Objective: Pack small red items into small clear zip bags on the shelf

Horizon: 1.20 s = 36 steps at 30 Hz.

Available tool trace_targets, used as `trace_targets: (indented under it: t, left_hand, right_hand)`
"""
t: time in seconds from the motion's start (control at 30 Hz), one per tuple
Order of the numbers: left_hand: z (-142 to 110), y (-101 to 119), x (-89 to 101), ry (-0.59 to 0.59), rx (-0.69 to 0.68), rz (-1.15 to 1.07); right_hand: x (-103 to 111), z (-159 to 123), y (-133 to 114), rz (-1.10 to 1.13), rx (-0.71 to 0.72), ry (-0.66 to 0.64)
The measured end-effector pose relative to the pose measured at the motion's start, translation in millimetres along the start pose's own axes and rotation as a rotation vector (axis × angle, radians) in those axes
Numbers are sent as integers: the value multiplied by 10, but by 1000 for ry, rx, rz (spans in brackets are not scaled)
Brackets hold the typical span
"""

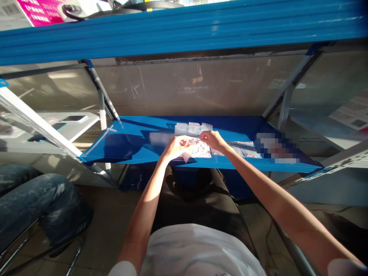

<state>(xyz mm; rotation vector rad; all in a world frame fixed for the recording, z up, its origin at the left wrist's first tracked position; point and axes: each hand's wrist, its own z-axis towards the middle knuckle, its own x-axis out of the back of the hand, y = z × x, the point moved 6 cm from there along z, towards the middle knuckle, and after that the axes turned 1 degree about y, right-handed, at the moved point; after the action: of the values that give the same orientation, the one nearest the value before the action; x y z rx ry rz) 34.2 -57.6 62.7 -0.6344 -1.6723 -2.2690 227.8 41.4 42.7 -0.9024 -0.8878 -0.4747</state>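
Currently, your left hand [172,148] and right hand [212,139] are both on a small plastic bag [201,150], which sits at the front of a blue metal shelf [140,130], between your forearms. Left fingers curl closed over the bag's left side; right fingers are pinched together at its upper edge. Treat the bag as light, soft and slippery: the thin film will crease and slide easily under bare fingertips. Take hold at a flat edge or corner, not at the crumpled middle, where the film and its contents bunch up. A loose corner hangs below your left hand.

Three small clear bags [193,129] lie in a row directly behind your hands, and flat clear bags [244,149] lie to the right. Note these limits: your hands cover much of the bag, and glare on the film obscures its contents, which show only as crinkled, pale pink and silver. You cannot tell from this view whether the bag is sealed. A pixelated patch [274,148] further right on the shelf conceals whatever lies there.
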Motion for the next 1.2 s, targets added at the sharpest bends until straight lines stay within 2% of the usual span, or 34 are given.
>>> trace_targets:
  t: [0.1, 0.23, 0.5, 0.63, 0.83, 0.97, 1.2]
  left_hand:
    - [2, 4, 13, 4, -2, 23]
    - [2, -23, 24, 16, 21, 7]
    - [-14, -8, 29, 33, 20, 10]
    - [-17, -11, 19, 15, 31, -5]
    - [-16, -28, 57, 35, 43, 14]
    - [-15, -36, 71, 42, 43, 10]
    - [-16, 1, 56, 21, 4, -3]
  right_hand:
    - [-160, -26, 86, -54, -3, -3]
    - [-240, -46, 141, -67, 17, 13]
    - [-243, -55, 191, -100, 27, 59]
    - [-310, -55, 172, -128, 12, 13]
    - [-319, -42, 137, -152, 24, 28]
    - [-311, -48, 124, -97, 57, 14]
    - [-287, -56, 138, -48, 26, 27]
